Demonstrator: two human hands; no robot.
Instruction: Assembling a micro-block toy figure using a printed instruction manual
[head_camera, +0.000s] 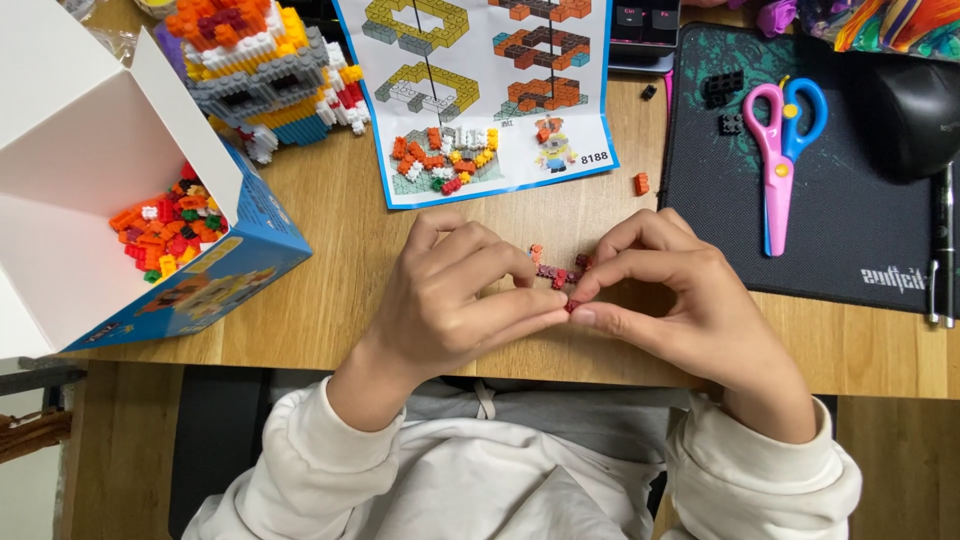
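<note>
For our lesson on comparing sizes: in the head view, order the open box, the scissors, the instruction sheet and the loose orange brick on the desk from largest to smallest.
1. Open box
2. Instruction sheet, partly cut off at the top
3. Scissors
4. Loose orange brick

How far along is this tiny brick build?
Done: a large orange, grey and yellow brick figure stands by the instruction sheet. In hand: left hand and right hand pinch a small dark red brick strip. Left: many loose orange and red bricks in the open white box.
</note>
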